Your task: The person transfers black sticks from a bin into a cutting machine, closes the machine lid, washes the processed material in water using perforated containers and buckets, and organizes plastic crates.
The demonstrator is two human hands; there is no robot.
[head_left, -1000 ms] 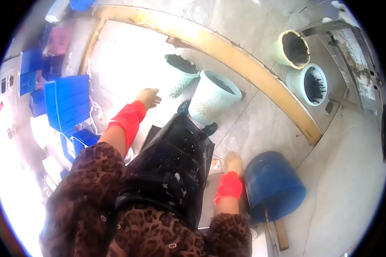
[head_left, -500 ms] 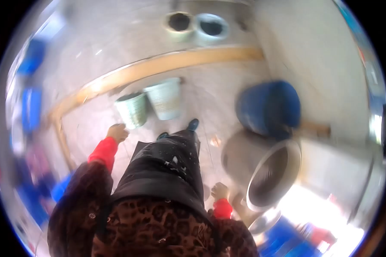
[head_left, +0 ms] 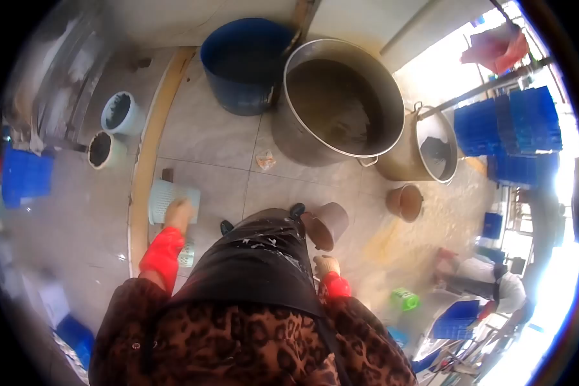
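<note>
Just right of the wooden beam (head_left: pixel 152 128), a pale basket (head_left: pixel 157 198) on the floor, likely stiff, light unless filled, best held by its rim, my left hand (head_left: pixel 181 211) overlapping it, my right hand (head_left: pixel 327 264) near a brown bucket (head_left: pixel 333 220), both grips too blurred to tell.

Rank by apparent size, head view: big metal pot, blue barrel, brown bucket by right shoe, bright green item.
Largest to smallest:
1. Big metal pot
2. Blue barrel
3. Brown bucket
4. Bright green item

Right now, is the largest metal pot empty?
Not empty: the largest metal pot holds murky brown liquid, pale reflections on its surface. Depth unclear.
</note>
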